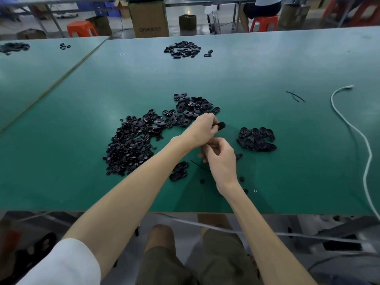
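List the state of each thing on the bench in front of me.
left hand: pinching a black oval part
right hand: fingers curled, contents hidden
small round parts: loose heap
oval shells: loose heap
sorted shells: overlapping rows
white cable: end lying free

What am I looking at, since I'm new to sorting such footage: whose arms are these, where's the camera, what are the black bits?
No machine here: a person's two bare arms, filmed by a camera on their head looking down at a green table. The left hand pinches a black oval part; the right hand is curled close beside it, its contents hidden. On the table lie a heap of small black pieces, loose oval shells, a tidier group and a white cable.
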The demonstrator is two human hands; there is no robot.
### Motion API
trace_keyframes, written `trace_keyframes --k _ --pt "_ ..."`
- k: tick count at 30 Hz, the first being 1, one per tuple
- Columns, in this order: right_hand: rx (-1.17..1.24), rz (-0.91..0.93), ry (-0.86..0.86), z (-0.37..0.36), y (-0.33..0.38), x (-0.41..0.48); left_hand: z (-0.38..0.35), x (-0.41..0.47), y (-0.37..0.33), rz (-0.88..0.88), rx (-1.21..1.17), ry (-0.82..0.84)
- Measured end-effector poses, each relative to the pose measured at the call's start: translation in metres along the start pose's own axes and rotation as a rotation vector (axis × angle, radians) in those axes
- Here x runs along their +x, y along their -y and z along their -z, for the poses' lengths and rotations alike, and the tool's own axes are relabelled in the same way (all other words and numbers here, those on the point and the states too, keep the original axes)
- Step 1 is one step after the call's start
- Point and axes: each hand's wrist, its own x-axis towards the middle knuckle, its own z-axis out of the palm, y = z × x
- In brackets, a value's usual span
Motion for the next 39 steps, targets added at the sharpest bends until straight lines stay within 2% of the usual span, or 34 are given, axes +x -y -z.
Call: trace_keyframes --k 5,9,12,17,20,24,27,31,39 --pt "0.061 0.024 -0.017 0.0 0.0 0.0 0.018 -0.015 0.01 0.059 -0.263 -0.1" --pt "0.128 0.028 -0.037 0.0 0.001 0.003 0.038 -0.038 0.018 0.086 -0.522 -0.004" --pt "0.116 0.036 -0.022 0.0 0.0 0.003 0.041 -0.055 0.024 0.101 -0.561 0.089" --pt "0.07 0.037 0.038 0.001 -0.002 0.002 0.039 -0.077 0.037 0.122 -0.614 0.071" --pt "0.059 0.049 0.063 0.001 -0.002 0.001 0.054 -0.081 0.046 0.11 -0.469 0.09" --pt "0.078 0.048 0.05 0.001 -0.002 0.002 0.089 -0.081 0.071 0.131 -0.044 -0.083" --pt "0.071 0.052 0.064 0.001 -0.002 0.001 0.105 -0.083 0.087 0.21 0.192 -0.039" --pt "0.059 0.056 0.073 0.002 -0.001 0.002 0.097 -0.088 0.092 0.237 0.315 0.087" --pt "0.05 0.056 0.077 0.003 -0.003 0.002 0.087 -0.088 0.098 0.234 0.38 0.079"
